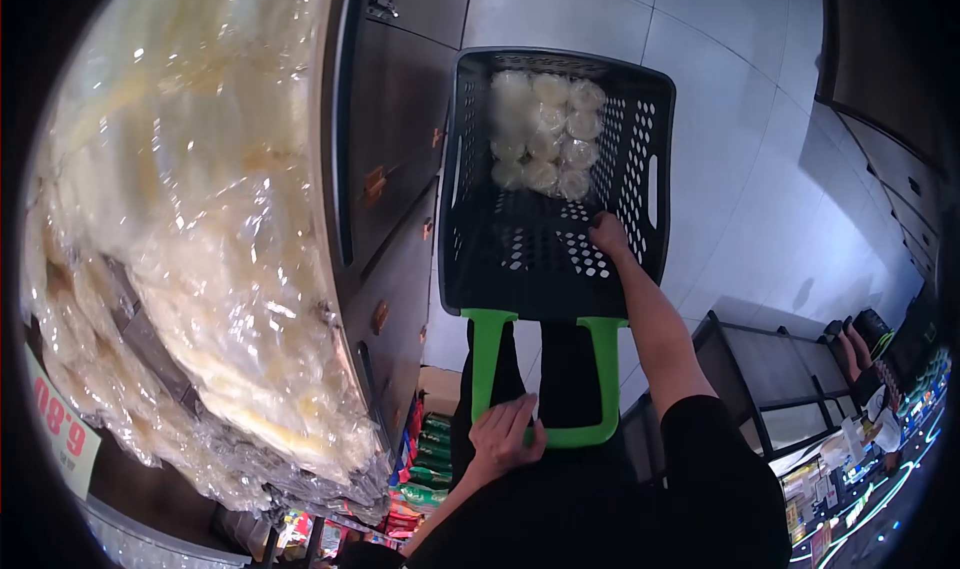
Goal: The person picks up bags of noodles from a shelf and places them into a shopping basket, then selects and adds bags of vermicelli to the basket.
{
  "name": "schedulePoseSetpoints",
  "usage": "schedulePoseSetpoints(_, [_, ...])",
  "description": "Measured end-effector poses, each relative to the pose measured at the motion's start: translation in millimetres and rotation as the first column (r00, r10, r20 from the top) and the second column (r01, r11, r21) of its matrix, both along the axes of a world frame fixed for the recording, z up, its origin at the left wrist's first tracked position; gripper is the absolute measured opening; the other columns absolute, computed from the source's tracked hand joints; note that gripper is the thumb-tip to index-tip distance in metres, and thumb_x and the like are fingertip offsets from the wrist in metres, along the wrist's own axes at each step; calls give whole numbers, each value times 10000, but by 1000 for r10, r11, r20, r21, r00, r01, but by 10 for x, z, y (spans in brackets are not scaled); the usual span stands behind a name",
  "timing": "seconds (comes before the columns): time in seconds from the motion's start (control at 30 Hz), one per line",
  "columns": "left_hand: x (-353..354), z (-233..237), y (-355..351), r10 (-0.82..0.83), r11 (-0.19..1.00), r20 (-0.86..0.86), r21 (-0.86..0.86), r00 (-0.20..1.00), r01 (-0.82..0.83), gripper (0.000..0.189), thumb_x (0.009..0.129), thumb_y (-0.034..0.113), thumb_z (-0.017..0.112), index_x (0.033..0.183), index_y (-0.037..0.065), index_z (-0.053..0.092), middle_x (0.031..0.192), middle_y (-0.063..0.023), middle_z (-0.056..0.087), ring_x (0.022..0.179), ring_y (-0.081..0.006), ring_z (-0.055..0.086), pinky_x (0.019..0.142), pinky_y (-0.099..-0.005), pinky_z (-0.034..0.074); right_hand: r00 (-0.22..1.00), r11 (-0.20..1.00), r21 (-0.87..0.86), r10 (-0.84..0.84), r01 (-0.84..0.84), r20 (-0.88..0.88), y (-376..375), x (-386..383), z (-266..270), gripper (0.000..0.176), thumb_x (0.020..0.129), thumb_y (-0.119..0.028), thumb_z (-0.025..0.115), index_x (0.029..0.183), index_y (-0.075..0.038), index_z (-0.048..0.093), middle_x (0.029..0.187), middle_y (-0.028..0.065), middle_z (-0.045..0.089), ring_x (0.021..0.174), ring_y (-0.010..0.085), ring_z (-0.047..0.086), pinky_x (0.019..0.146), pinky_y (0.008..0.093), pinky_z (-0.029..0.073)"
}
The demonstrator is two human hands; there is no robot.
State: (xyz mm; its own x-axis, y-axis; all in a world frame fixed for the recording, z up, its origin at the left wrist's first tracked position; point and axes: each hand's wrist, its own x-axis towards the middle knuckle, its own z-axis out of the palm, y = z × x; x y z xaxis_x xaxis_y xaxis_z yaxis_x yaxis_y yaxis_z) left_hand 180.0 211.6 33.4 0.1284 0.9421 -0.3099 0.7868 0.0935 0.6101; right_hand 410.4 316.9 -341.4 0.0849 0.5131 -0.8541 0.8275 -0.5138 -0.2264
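A dark shopping basket (556, 291) with perforated walls and a green handle (604, 369) stands upright on the floor in front of me. Round, pale items in clear wrap (545, 139) lie in rows at its far end. My left hand (507, 435) is closed around the left side of the handle's grip. Inside the basket, near its right wall and just short of the wrapped items, is my right hand (609, 237). Its fingers bend down out of sight, so whether they hold anything is hidden.
Plastic-wrapped pale goods (220, 219) fill a display at left, above dark cabinets (395, 129). A price sign (62, 424) hangs at its lower edge. Red and green packets (430, 459) sit below. A black-framed rack (780, 374) and a person's legs (856, 349) are at right.
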Motion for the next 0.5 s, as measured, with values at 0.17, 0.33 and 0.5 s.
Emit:
schedulePoseSetpoints(0.17, [-20, -1, 62, -5, 992, 29, -123, 1000, 9, 348, 650, 96, 592, 967, -30, 662, 820, -126, 676, 676, -222, 664, 614, -286, 518, 992, 995, 44, -89, 93, -86, -132, -12, -766, 481, 700, -177, 630, 1148, -3, 601, 1106, 231, 634, 1089, 347, 591, 964, 395, 445])
schedulePoseSetpoints(0.33, [-163, -17, -82, -136, 976, 27, -170, 990, 138, 317, 673, 110, 606, 959, -7, 672, 790, -66, 676, 645, -151, 646, 578, -241, 482, 987, 985, -56, -161, 161, -6, -60, -75, -1105, 490, 726, -157, 612, 1184, 10, 559, 1187, 235, 593, 1142, 351, 555, 991, 402, 428])
schedulePoseSetpoints(0.5, [-189, 35, 17, -212, 946, 38, -243, 977, 215, 279, 741, 156, 674, 985, 22, 668, 684, -31, 621, 585, -128, 608, 510, -246, 451, 996, 996, -78, 40, -34, 74, -226, -39, -1575, 454, 764, -77, 553, 1207, -5, 486, 1149, 277, 564, 1105, 425, 544, 977, 454, 434])
